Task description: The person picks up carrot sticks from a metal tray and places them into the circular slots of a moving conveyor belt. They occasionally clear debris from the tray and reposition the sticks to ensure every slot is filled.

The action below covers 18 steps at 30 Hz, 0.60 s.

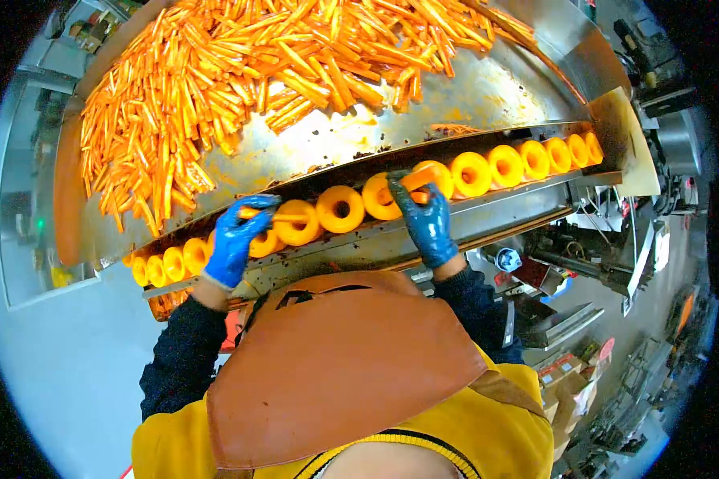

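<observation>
My left hand, in a blue glove, is closed around an orange oily stick. The stick's free end reaches over the mouth of a yellow-orange funnel-shaped ring. Further right, my right hand, in a darker, oil-smeared blue glove, pinches another orange stick between thumb and fingers. It lies across two rings of the same row, partly covering them. Between my hands is a ring with a dark open centre. A large heap of orange sticks lies on the metal tray beyond the row.
The row of rings runs left to right along the front edge of the metal tray. A metal ledge lies on my side of it. Machine parts and cardboard boxes stand to the right. My brown apron is close to the ledge.
</observation>
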Each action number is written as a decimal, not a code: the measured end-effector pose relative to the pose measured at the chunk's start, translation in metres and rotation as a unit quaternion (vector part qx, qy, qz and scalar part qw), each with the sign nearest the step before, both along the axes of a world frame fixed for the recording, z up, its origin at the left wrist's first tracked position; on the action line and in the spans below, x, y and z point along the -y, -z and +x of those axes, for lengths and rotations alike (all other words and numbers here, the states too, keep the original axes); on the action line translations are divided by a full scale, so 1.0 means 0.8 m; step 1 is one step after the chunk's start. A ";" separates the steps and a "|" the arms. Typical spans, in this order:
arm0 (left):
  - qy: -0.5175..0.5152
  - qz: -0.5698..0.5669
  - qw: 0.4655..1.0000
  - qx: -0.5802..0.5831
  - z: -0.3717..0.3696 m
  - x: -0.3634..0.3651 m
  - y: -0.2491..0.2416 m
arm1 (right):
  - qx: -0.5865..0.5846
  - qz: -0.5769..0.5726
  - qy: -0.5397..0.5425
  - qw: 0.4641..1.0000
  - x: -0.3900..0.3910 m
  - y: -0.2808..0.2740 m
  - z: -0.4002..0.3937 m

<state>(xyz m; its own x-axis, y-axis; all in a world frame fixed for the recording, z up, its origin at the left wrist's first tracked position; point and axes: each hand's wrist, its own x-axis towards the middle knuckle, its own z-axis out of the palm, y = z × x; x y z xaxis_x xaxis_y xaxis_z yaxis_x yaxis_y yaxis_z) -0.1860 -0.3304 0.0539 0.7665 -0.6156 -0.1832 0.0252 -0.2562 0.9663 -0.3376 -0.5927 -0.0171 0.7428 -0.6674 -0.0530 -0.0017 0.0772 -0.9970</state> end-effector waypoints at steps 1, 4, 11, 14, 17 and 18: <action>0.041 -0.017 0.999 0.027 -0.001 0.013 0.010 | -0.084 -0.096 -0.031 0.991 0.000 0.000 0.002; 0.101 0.015 0.995 -0.011 -0.010 0.049 0.030 | -0.143 -0.264 -0.035 0.953 0.006 0.006 0.001; 0.028 0.062 0.993 0.096 0.048 -0.013 0.030 | -0.027 0.114 -0.162 0.980 -0.066 -0.037 0.044; -0.050 0.046 0.987 0.147 0.082 -0.037 0.021 | 0.034 -0.200 -0.239 0.950 -0.112 0.010 0.076; -0.007 0.169 0.924 0.342 0.125 -0.068 0.004 | -0.057 -0.327 -0.261 0.907 -0.110 -0.006 0.091; -0.005 0.221 0.895 0.388 0.134 -0.074 -0.012 | -0.061 -0.312 -0.241 0.917 -0.095 -0.017 0.100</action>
